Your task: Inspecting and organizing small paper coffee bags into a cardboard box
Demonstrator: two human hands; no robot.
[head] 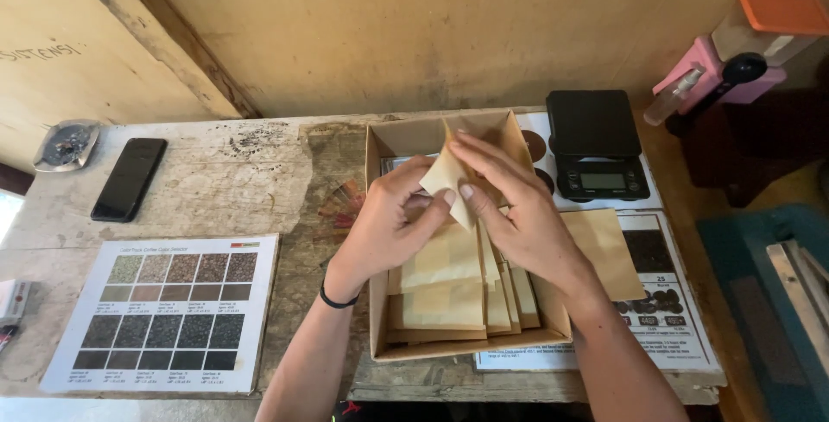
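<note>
At frame centre, the cardboard box [376,241] holds stacked tan paper pouches [445,288]. My left hand [389,223] and right hand [518,210] pinch one pouch [442,176] above it.

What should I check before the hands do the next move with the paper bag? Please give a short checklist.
1. Left hand grips the paper bag: ok.
2. Right hand pinches its upper edge: ok.
3. Bag lifted free of the stack: ok.
4. Cardboard box fully on the table: not ok, its front corner overhangs.
5. Bag empty: cannot tell.
6. Scale clear of the hands: ok.
</note>
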